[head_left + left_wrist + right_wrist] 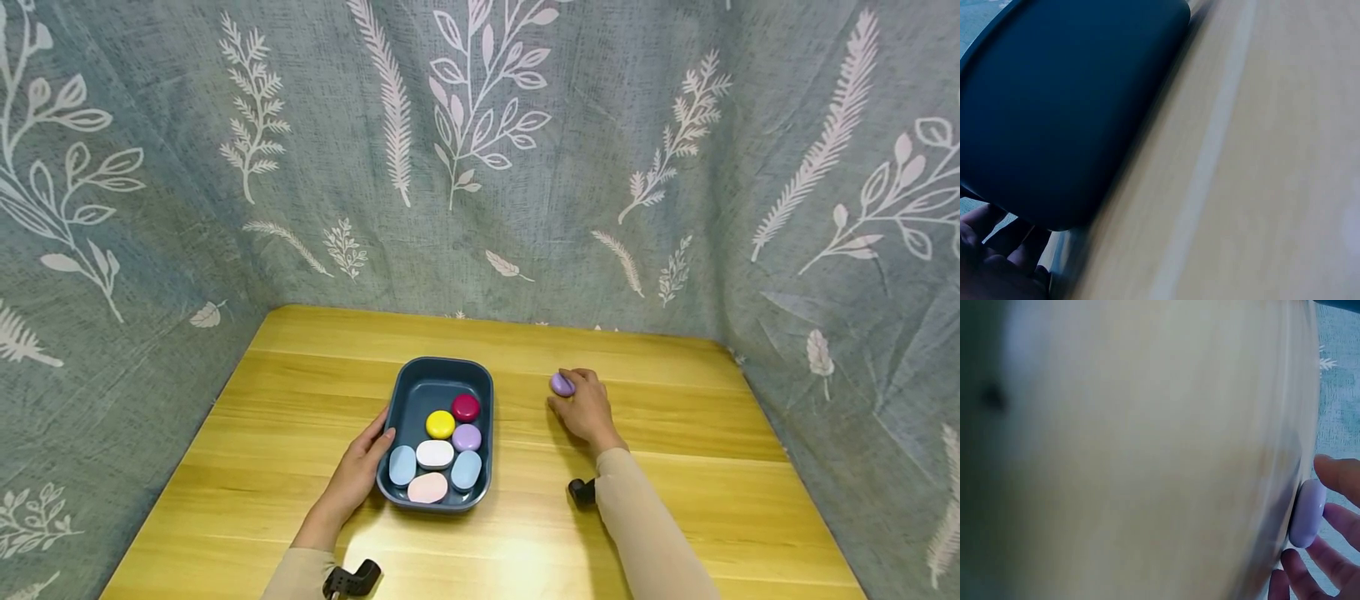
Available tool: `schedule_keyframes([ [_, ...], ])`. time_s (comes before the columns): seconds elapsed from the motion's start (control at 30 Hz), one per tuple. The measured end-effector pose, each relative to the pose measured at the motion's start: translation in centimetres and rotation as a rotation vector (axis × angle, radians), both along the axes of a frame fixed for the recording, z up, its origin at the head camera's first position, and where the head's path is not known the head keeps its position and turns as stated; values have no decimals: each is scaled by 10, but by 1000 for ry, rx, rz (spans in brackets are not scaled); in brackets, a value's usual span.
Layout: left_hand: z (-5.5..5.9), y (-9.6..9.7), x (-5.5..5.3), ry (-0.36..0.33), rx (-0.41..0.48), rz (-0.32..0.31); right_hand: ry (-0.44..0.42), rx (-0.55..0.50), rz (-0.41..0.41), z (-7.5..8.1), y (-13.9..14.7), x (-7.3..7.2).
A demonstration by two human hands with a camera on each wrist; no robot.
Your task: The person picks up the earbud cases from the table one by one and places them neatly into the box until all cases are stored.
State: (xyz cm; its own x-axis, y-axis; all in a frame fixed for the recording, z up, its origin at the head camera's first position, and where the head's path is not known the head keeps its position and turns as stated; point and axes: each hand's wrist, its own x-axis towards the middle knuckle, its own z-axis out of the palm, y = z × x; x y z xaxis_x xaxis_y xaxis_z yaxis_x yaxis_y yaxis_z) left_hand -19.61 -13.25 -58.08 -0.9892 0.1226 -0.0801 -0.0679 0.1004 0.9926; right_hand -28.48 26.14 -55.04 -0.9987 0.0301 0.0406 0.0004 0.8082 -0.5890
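Observation:
In the head view my left hand holds a dark blue rectangular tray by its left side, thumb over the rim. The tray's dark outer wall fills much of the left wrist view, above the fingers. Off to the right, my right hand has its spread fingertips at a small glossy purple round piece on the table. The right wrist view shows that piece edge-on, with one finger touching it and a narrow gap between it and the thumb.
Inside the tray lie a crimson piece, a yellow one, another purple round piece, a white oval, two light blue ovals and a pale pink oval. The wooden table meets a leaf-patterned cloth behind.

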Motion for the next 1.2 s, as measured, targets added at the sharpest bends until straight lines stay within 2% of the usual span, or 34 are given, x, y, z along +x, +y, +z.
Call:
schedule_keyframes([
  [0.4, -2, -1, -3, -12, -15, -1, 31, 13, -24, -5, 4, -6],
  [0.6, -3, -1, -3, -5, -8, -6, 39, 15, -8, -4, 4, -7],
  [1.0, -3, 0, -3, -12, -7, -10, 35, -39, 42, 8, -10, 6],
  [1.2, -3, -1, -2, -1, -3, -15, 53, -99, 68, 17, -21, 15],
])
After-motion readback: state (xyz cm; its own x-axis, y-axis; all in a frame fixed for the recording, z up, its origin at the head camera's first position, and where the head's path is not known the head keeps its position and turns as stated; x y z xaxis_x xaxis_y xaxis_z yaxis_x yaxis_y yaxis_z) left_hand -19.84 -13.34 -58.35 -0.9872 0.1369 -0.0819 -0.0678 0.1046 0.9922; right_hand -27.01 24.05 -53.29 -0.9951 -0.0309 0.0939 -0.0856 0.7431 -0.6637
